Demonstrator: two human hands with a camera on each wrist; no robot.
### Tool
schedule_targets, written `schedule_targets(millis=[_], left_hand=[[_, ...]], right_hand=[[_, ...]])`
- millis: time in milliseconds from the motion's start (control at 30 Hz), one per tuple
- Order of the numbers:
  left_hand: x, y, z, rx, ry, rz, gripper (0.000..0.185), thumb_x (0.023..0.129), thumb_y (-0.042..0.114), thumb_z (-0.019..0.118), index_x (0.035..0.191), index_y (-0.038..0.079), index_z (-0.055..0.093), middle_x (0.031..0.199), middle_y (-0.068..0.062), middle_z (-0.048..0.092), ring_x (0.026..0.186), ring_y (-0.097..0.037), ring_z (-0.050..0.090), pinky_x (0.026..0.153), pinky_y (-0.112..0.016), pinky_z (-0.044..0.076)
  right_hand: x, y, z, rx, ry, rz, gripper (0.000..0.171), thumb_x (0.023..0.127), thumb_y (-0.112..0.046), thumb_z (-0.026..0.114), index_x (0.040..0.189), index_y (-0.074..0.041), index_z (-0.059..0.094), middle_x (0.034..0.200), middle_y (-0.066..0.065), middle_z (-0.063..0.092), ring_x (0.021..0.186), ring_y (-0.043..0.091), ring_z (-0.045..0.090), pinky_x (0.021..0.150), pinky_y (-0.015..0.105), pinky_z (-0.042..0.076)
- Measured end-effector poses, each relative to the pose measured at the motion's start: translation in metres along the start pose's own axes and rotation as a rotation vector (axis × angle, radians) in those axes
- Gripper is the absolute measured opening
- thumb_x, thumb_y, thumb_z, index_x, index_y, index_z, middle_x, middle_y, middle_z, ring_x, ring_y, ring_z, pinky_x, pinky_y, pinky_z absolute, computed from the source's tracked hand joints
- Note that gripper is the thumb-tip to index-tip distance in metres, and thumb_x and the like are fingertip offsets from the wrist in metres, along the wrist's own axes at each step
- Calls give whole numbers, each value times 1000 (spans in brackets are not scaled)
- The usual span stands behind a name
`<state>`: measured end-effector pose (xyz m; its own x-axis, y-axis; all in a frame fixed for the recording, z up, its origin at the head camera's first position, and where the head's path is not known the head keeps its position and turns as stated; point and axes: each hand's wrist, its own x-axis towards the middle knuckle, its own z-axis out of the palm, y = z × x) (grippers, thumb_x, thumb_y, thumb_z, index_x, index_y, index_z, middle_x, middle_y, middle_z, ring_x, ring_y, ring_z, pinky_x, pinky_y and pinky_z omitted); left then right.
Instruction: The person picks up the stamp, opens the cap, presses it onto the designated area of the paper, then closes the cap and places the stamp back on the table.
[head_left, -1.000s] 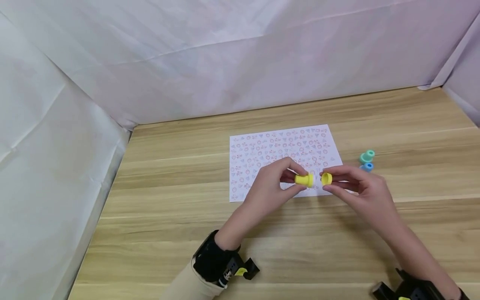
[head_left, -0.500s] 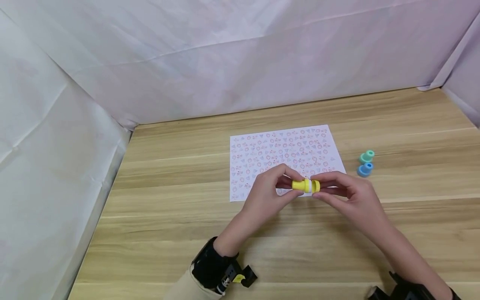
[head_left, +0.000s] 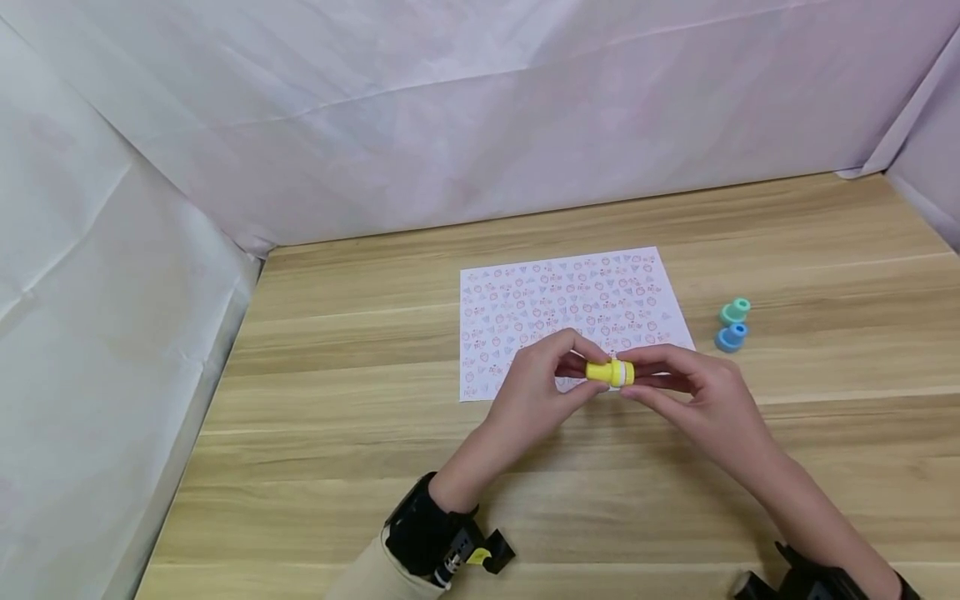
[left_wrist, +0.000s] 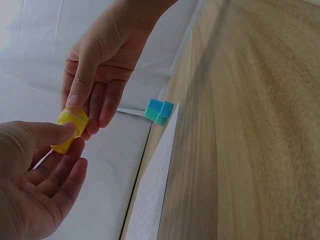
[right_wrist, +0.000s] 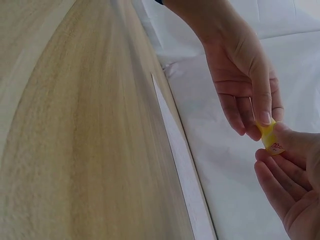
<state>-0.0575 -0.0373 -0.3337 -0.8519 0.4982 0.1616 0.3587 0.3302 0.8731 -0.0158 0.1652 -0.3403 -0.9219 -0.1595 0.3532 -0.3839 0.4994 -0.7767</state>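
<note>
A small yellow stamp (head_left: pixel 597 372) lies sideways between the two hands, handle to the left. My left hand (head_left: pixel 531 385) pinches its handle between thumb and fingers. The matching yellow cap (head_left: pixel 629 372) is at the stamp's right end, pinched by the thumb and fingers of my right hand (head_left: pixel 705 392). A thin white band shows between stamp and cap. In the right wrist view, a red marking shows on the end of the cap (right_wrist: pixel 275 148). Both hands are over the near edge of a patterned sheet of paper (head_left: pixel 540 300).
Right of the paper, a green stamp (head_left: pixel 735 312) and a blue stamp (head_left: pixel 731 337) stand close together on the wooden table (head_left: pixel 337 400). White cloth (head_left: pixel 450 125) hangs behind the table and along its left side.
My right hand has moved left, bringing the cap from apart to the stamp's end, and the gap between them has narrowed. The blue stamp, partly covered before, now shows fully.
</note>
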Motion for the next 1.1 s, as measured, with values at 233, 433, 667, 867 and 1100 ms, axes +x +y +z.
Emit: schedule_targets(millis=[233, 433, 667, 867, 1100], left_hand=[[-1, 0, 0, 33, 0, 10, 20, 86, 11, 78, 102, 13, 65, 105, 3, 71, 93, -2, 68, 86, -11, 53], [-1, -2, 0, 39, 3, 30, 20, 86, 10, 78, 102, 12, 65, 105, 1, 71, 94, -5, 69, 86, -11, 53], [-2, -2, -1, 57, -2, 28, 20, 87, 10, 77, 103, 11, 65, 105, 0, 71, 95, -8, 69, 85, -11, 53], [-4, -2, -2, 43, -13, 4, 20, 86, 7, 77, 103, 8, 65, 105, -4, 71, 96, -14, 71, 84, -11, 54], [-9, -4, -5, 78, -65, -42, 20, 85, 10, 79, 101, 10, 66, 102, -3, 71, 90, -9, 70, 81, -9, 53]], right_hand=[[1, 2, 2, -52, -6, 9, 38, 73, 7, 82, 107, -6, 73, 102, 7, 76, 89, -11, 66, 77, 11, 56], [2, 2, 3, -76, -15, 5, 36, 74, 5, 82, 107, -6, 73, 102, 6, 77, 89, -11, 66, 76, 10, 56], [3, 0, 5, -103, -27, 15, 36, 75, 4, 83, 108, -6, 73, 102, 6, 77, 88, -11, 66, 76, 10, 55], [3, -2, 8, -93, -36, 18, 35, 75, 2, 83, 107, -8, 73, 101, 6, 77, 87, -9, 67, 76, 10, 55], [1, -1, 12, -56, -79, 22, 32, 75, -4, 85, 103, -11, 74, 96, 2, 77, 82, -4, 69, 74, 10, 56]])
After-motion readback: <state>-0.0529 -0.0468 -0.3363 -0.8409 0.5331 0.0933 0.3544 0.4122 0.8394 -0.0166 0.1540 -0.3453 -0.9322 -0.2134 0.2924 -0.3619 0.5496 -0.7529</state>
